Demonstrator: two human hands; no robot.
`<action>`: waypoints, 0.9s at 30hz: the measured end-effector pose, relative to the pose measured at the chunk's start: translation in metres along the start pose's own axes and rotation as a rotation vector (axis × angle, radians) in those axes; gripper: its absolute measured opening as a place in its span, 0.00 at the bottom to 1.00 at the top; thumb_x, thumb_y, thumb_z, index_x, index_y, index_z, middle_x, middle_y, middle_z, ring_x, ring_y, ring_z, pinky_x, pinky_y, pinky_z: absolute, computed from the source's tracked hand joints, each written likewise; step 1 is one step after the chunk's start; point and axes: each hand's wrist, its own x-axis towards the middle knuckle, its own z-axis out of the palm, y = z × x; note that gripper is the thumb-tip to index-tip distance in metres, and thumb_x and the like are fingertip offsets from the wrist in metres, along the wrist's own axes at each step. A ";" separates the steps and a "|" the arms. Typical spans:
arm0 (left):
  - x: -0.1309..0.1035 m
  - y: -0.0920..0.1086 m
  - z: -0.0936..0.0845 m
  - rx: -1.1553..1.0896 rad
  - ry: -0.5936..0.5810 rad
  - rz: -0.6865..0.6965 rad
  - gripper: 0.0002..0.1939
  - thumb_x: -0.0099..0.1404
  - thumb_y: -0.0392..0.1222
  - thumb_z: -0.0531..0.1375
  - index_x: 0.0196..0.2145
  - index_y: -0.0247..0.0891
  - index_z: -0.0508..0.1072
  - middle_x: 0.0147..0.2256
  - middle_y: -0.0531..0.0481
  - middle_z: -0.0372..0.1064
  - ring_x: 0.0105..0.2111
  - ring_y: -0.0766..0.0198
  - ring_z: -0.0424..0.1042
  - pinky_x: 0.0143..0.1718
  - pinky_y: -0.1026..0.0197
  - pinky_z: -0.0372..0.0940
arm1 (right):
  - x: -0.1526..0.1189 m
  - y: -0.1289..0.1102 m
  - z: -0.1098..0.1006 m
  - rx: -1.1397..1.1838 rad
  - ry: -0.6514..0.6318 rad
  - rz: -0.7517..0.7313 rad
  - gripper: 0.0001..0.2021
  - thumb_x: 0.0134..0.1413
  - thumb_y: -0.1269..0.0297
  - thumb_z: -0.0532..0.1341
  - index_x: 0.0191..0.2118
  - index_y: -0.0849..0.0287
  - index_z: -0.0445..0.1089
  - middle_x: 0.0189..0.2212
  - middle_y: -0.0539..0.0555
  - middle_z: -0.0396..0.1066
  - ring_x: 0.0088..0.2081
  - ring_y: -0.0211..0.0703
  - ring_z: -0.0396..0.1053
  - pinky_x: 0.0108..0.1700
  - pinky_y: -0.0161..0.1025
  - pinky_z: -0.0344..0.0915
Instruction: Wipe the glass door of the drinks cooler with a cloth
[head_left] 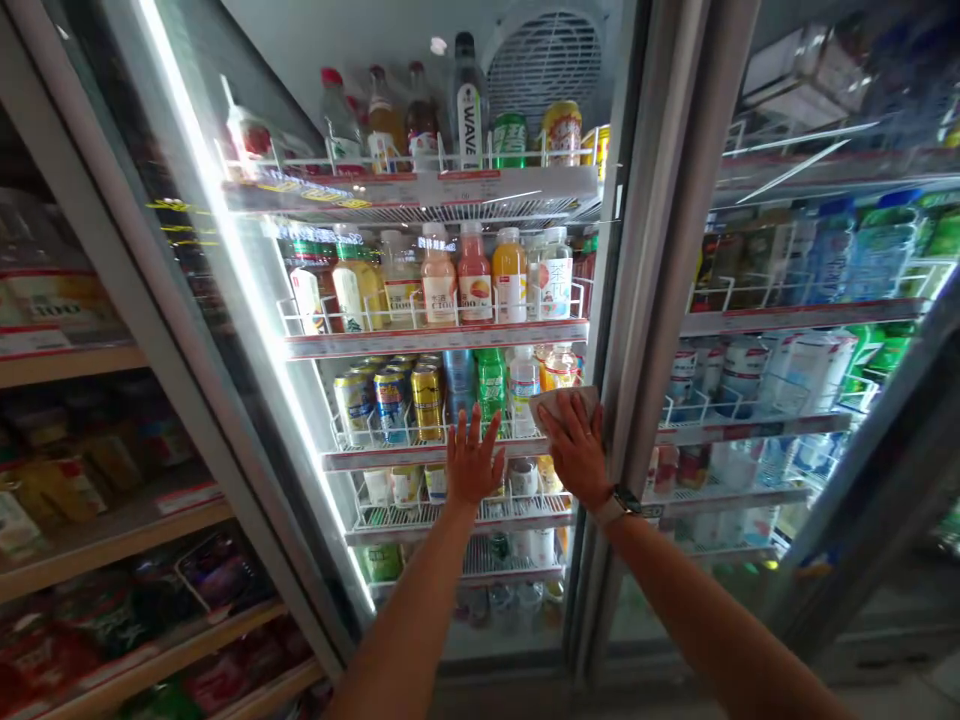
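Observation:
My left hand (471,468) rests with spread fingers against the glass door (510,640) of a drinks fridge, in front of the lower shelves, and holds nothing. To its right, my right hand (579,452) presses a greyish cloth (549,403) against the same glass, close to the door's right-hand frame. The fingers lie over the cloth and hide part of it. A watch (621,502) is on my right wrist. Behind the glass near my hands stand a green bottle (491,385), a gold can (427,400) and a clear bottle (523,385).
A metal door frame (652,300) separates this door from another fridge door on the right, with bottles behind it. A bright light strip (225,220) runs down the left side. Farther left are wooden-edged shelves (112,540) with packaged goods. Bottled drinks (474,275) line the upper shelves.

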 end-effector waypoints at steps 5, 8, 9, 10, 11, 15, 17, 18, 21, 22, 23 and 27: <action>0.000 0.000 0.003 0.006 0.013 -0.009 0.31 0.69 0.47 0.54 0.67 0.44 0.56 0.69 0.43 0.47 0.70 0.47 0.44 0.68 0.43 0.43 | -0.065 -0.004 0.023 0.027 -0.050 -0.050 0.39 0.56 0.83 0.50 0.70 0.47 0.49 0.71 0.54 0.44 0.72 0.53 0.41 0.69 0.66 0.43; -0.002 -0.003 0.006 0.014 0.004 -0.029 0.29 0.69 0.47 0.54 0.66 0.44 0.60 0.68 0.42 0.50 0.70 0.48 0.44 0.68 0.42 0.42 | -0.085 0.001 0.020 0.131 -0.064 -0.103 0.39 0.55 0.86 0.48 0.70 0.47 0.49 0.69 0.54 0.52 0.71 0.49 0.44 0.68 0.59 0.52; -0.002 -0.004 0.006 0.011 -0.004 -0.042 0.28 0.68 0.47 0.54 0.65 0.44 0.61 0.68 0.42 0.51 0.69 0.47 0.45 0.68 0.42 0.42 | -0.086 0.004 0.015 0.187 -0.059 -0.124 0.39 0.56 0.86 0.48 0.70 0.48 0.49 0.68 0.54 0.55 0.70 0.47 0.46 0.67 0.57 0.56; -0.002 -0.004 0.006 0.003 -0.011 -0.057 0.28 0.68 0.47 0.55 0.64 0.44 0.62 0.68 0.43 0.52 0.69 0.47 0.45 0.68 0.42 0.42 | -0.086 0.007 0.008 0.250 -0.049 -0.147 0.38 0.56 0.86 0.48 0.70 0.49 0.48 0.67 0.55 0.57 0.70 0.47 0.47 0.66 0.55 0.59; -0.001 -0.003 0.005 -0.012 -0.013 -0.073 0.27 0.68 0.47 0.55 0.64 0.45 0.63 0.67 0.43 0.52 0.69 0.48 0.45 0.68 0.42 0.43 | -0.083 0.010 -0.001 0.312 -0.035 -0.167 0.38 0.57 0.86 0.47 0.70 0.51 0.48 0.66 0.56 0.60 0.70 0.46 0.48 0.65 0.54 0.62; 0.012 0.027 -0.003 -0.108 0.065 -0.192 0.28 0.69 0.46 0.54 0.66 0.42 0.60 0.68 0.41 0.50 0.70 0.48 0.43 0.68 0.41 0.43 | -0.067 0.024 -0.044 0.465 0.080 -0.140 0.33 0.61 0.82 0.49 0.69 0.53 0.52 0.63 0.58 0.63 0.68 0.49 0.54 0.63 0.56 0.64; 0.025 0.057 -0.007 -0.154 0.109 -0.268 0.28 0.70 0.45 0.53 0.66 0.40 0.57 0.68 0.39 0.52 0.69 0.50 0.46 0.67 0.42 0.46 | -0.059 0.033 -0.064 0.487 0.184 -0.061 0.31 0.63 0.80 0.51 0.68 0.50 0.55 0.64 0.57 0.62 0.67 0.51 0.56 0.64 0.57 0.64; 0.033 0.074 -0.008 -0.190 0.119 -0.293 0.27 0.71 0.44 0.52 0.66 0.39 0.58 0.66 0.38 0.55 0.68 0.52 0.50 0.66 0.44 0.49 | -0.056 0.037 -0.072 0.494 0.232 -0.021 0.30 0.63 0.79 0.50 0.68 0.49 0.55 0.64 0.57 0.62 0.67 0.51 0.56 0.64 0.57 0.64; 0.058 0.125 -0.007 -0.377 0.052 -0.358 0.19 0.72 0.44 0.50 0.57 0.39 0.67 0.54 0.40 0.70 0.58 0.56 0.66 0.59 0.51 0.61 | -0.049 0.053 -0.091 0.493 0.314 0.077 0.30 0.64 0.79 0.49 0.67 0.48 0.56 0.65 0.55 0.60 0.67 0.53 0.56 0.65 0.60 0.61; 0.066 0.141 -0.005 -0.444 -0.007 -0.398 0.16 0.72 0.44 0.50 0.53 0.39 0.69 0.49 0.42 0.73 0.53 0.58 0.70 0.55 0.53 0.64 | -0.047 0.058 -0.095 0.490 0.326 0.102 0.30 0.64 0.79 0.48 0.67 0.48 0.56 0.65 0.55 0.60 0.67 0.53 0.55 0.66 0.61 0.60; 0.074 0.154 -0.002 -0.496 -0.071 -0.443 0.15 0.72 0.45 0.51 0.50 0.39 0.70 0.45 0.44 0.74 0.48 0.59 0.73 0.51 0.54 0.65 | -0.047 0.063 -0.098 0.486 0.335 0.126 0.30 0.64 0.79 0.48 0.67 0.48 0.56 0.65 0.55 0.60 0.67 0.53 0.55 0.66 0.62 0.59; 0.093 0.194 0.008 -0.531 -0.223 -0.572 0.09 0.70 0.47 0.55 0.41 0.41 0.70 0.34 0.50 0.74 0.34 0.61 0.73 0.38 0.59 0.65 | -0.051 0.082 -0.104 0.504 0.342 0.177 0.32 0.62 0.80 0.48 0.67 0.48 0.56 0.64 0.55 0.62 0.67 0.52 0.56 0.66 0.62 0.59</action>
